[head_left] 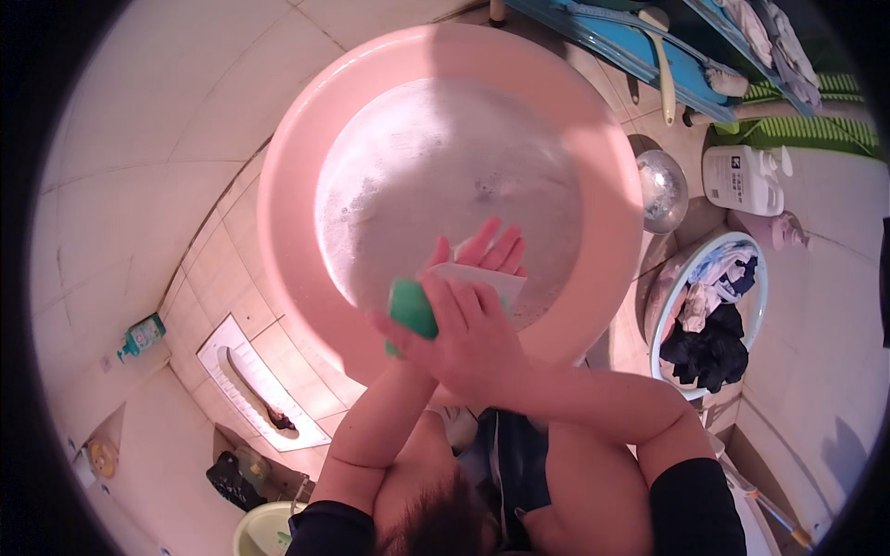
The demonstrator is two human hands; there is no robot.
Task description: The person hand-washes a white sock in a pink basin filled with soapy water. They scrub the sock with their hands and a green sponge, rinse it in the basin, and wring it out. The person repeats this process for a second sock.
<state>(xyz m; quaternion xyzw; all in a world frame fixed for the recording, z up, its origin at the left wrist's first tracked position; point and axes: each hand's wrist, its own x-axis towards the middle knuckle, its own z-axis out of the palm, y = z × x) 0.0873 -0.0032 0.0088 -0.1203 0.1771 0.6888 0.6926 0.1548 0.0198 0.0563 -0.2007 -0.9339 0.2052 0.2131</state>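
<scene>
In front of me stands a large pink tub [301, 199] with cloudy, foamy water [464, 148] inside. Over its near side my left hand [489, 252] is turned palm up, its fingers spread. My right hand [473, 338] crosses over the left wrist, fingers wrapped round a green-and-white container [413, 309]. The green end sticks out to the left, and a white part shows above the left palm. My right hand hides the middle of it, so its exact kind cannot be made out.
At right sit a metal bowl [662, 192], a white pump jug [742, 181] and a light-blue basin [762, 306] of clothes. Brushes [665, 79] lie on a blue rack upper right. A squat toilet [227, 343] is set in the floor left, near a teal pump bottle [144, 335].
</scene>
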